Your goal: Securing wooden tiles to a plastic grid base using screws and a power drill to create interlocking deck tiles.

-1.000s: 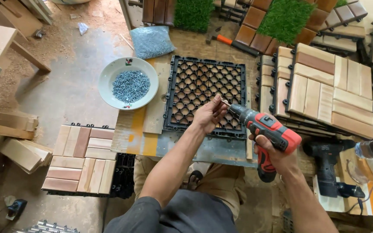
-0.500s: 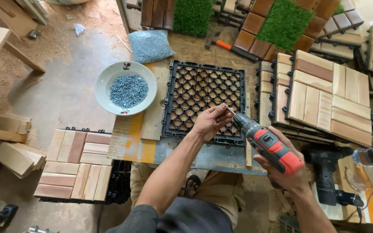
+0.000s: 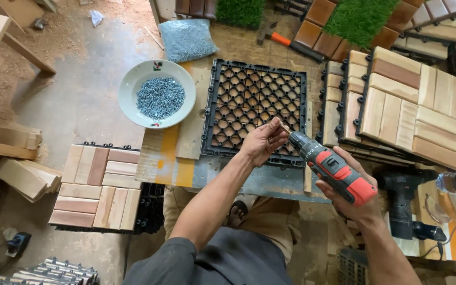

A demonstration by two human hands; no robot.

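Both hands have drawn back toward the body since the earlier frames, off the middle of the grid [image 3: 257, 113] to its near right corner. Left hand [image 3: 262, 141] has its fingertips pinched together at the tip of the drill [image 3: 333, 169], seemingly on a small screw too tiny to make out. Right hand [image 3: 352, 198] is clamped around the drill's red and black grip, nose pointing up-left at the left fingers.

That black plastic grid lies flat on a worn bench [image 3: 217, 174] streaked with yellow paint. Just left of it sits a white plate [image 3: 133, 79] heaped with screws [image 3: 160, 96], and beyond the plate a clear bag [image 3: 187, 38] of more screws. Right of the grid, finished wooden tiles [image 3: 412, 105] lie stacked; another tile [image 3: 96, 187] rests low at the bench's left. A second drill [image 3: 405, 203] stands near the right wrist. Sawdust covers the concrete floor [image 3: 75, 100], with timber offcuts [image 3: 17, 158] at the left, and grass tiles [image 3: 357, 18] along the far edge.
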